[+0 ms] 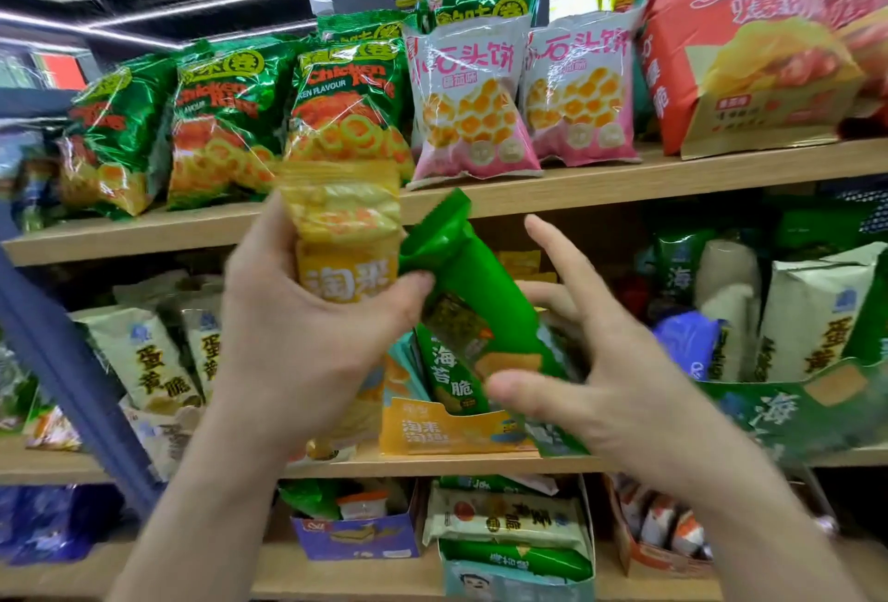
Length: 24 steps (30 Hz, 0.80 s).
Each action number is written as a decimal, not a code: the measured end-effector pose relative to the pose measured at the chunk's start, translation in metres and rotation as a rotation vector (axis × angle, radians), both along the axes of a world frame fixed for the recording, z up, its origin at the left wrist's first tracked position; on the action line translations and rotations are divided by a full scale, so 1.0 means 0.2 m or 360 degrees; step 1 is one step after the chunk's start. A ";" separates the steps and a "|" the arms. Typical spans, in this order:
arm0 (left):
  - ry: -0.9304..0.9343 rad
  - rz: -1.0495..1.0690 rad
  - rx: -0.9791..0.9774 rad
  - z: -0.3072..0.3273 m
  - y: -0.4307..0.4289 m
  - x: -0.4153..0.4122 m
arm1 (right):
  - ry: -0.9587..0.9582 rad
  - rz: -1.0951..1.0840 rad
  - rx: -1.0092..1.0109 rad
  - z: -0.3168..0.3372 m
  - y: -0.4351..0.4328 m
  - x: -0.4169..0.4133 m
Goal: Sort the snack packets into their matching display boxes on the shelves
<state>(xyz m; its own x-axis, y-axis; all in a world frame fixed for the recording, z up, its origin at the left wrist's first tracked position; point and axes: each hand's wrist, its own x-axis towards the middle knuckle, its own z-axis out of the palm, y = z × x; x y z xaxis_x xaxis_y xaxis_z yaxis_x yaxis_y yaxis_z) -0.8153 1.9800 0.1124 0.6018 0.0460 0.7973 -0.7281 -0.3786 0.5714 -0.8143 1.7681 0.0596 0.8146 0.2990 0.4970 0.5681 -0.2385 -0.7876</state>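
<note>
The fingers of the left hand (307, 337) grip a crinkly yellow plastic snack packet (346, 236) and thumb-pinch a long glossy green foil packet (475, 275), while the fingers of the right hand (620, 361) spread open just beside it, so this weak pinch could drop it into the yellow cardboard display box (432, 433) below the fingers.
</note>
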 end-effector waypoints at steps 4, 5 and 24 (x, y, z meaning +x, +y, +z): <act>0.0239 -0.0172 0.0004 -0.05 -0.08 0.00 | -0.0318 -0.0245 0.0000 -0.09 0.11 -0.01; 0.0314 -0.0085 0.0070 -0.06 -0.06 0.03 | -0.0332 -0.0319 0.0018 -0.12 0.08 0.01; 0.0162 0.0100 0.0622 -0.07 -0.04 0.20 | 0.0165 -0.0763 -0.0337 -0.20 0.09 0.10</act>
<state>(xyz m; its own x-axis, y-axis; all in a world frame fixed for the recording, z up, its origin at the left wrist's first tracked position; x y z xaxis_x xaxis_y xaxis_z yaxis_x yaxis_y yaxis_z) -0.7755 1.9716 0.0977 0.6842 -0.2092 0.6987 -0.6438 -0.6234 0.4437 -0.7946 1.7860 0.0192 0.9261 -0.0336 0.3759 0.2783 -0.6120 -0.7403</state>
